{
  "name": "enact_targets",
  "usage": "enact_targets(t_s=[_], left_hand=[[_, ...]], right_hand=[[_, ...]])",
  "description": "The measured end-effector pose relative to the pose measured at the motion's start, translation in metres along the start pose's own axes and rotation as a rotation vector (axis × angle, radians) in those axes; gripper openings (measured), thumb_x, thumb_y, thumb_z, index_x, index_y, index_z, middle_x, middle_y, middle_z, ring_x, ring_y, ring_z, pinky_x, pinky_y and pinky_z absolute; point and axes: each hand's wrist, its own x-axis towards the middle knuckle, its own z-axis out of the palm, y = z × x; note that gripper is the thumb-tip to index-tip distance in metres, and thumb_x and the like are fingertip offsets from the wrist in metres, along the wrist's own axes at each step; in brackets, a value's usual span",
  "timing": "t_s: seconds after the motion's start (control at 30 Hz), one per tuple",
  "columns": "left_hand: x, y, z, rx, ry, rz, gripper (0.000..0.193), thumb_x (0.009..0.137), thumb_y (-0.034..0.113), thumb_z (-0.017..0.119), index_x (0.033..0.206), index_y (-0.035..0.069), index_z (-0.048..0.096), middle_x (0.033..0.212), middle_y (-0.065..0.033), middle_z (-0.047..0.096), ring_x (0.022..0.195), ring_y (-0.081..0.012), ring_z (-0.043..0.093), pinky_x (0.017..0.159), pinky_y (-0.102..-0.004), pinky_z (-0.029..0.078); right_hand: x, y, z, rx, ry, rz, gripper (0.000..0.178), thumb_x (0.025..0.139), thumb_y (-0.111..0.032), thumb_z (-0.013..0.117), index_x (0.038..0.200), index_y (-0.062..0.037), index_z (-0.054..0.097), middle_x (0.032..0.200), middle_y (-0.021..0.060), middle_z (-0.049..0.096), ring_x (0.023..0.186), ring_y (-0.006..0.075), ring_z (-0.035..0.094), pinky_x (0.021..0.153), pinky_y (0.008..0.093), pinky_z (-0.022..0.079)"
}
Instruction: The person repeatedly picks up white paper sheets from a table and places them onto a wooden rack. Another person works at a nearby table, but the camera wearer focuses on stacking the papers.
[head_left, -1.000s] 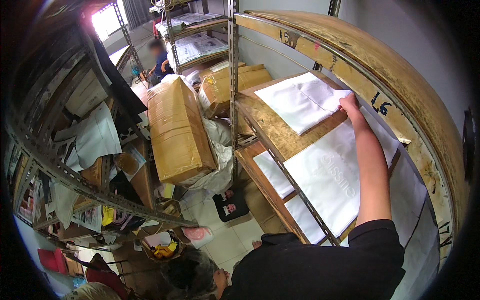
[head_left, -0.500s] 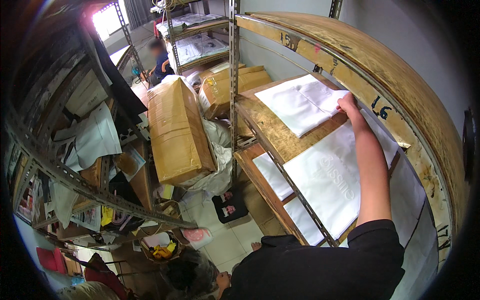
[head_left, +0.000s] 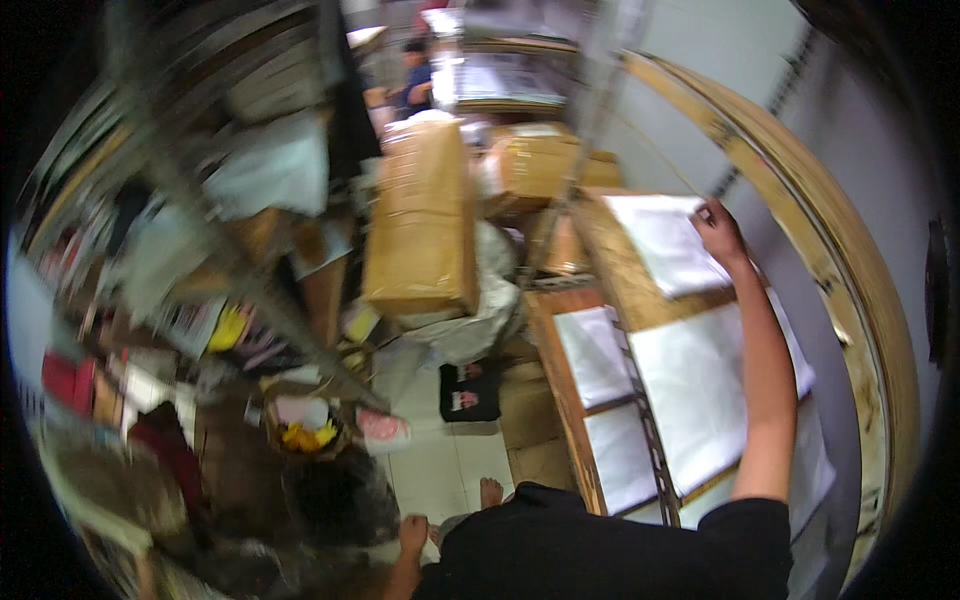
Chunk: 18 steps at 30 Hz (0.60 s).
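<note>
Your right hand (head_left: pixel 718 235) is reaching to the upper right of the frame, and its curled fingers are resting over the right part of a white sheet (head_left: pixel 660 245). The sheet is lying on a wooden shelf (head_left: pixel 635 297), whose bare brown surface is showing along the sheet's left side. Your left hand (head_left: pixel 412 533) is hanging near the lower edge of the frame, left of your black shirt (head_left: pixel 600 545) and well apart from the sheet. The picture is blurring with motion, so I cannot tell whether your right fingers are pinching the sheet or just touching it, nor whether your left hand is closing on anything

Below the shelf, a larger white sheet (head_left: pixel 690 395) is lying just left of your right forearm. Two smaller white sheets (head_left: pixel 592 352) are lying to its left, beyond a perforated metal bar (head_left: pixel 641 400). A curved wooden board (head_left: pixel 850 240) is sweeping down the right side of the frame

Near the upper middle, a tall taped carton (head_left: pixel 420 235) is standing in front of a second carton (head_left: pixel 540 165), with whitish plastic (head_left: pixel 485 320) bunching beside it. A co-worker (head_left: pixel 415 90) is showing at the top, left of centre. Lower down, a black item (head_left: pixel 470 395) is lying on the tiled floor (head_left: pixel 425 470), and a container (head_left: pixel 335 450) is holding yellow pieces (head_left: pixel 305 437)
</note>
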Motion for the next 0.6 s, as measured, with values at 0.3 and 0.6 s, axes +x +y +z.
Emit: enact_targets(t_s=[0.3,0.6], left_hand=[[-0.077,0.109,-0.100,-0.584,0.281,0.201,0.031,0.095,0.028,0.057,0.105,-0.001,0.064,0.086,-0.0106,0.069,0.076,-0.0175,0.068,0.071,-0.0327,0.052],[-0.255,0.048,-0.207,-0.765,1.003,0.117,0.025,0.092,0.021,0.061,0.105,0.000,0.065,0.090,-0.0149,0.067,0.081,-0.0226,0.065,0.072,-0.0331,0.051]], right_hand=[[-0.074,-0.272,0.115,0.358,-0.699,-0.525,0.014,0.091,-0.009,0.060,0.103,-0.0013,0.059,0.077,0.0033,0.057,0.067,0.0100,0.051,0.061,0.0271,0.045],[-0.314,-0.303,0.397,0.545,-1.286,-0.128,0.024,0.095,-0.028,0.052,0.084,-0.0068,0.057,0.067,0.0057,0.055,0.051,0.0179,0.052,0.045,0.0313,0.042]])
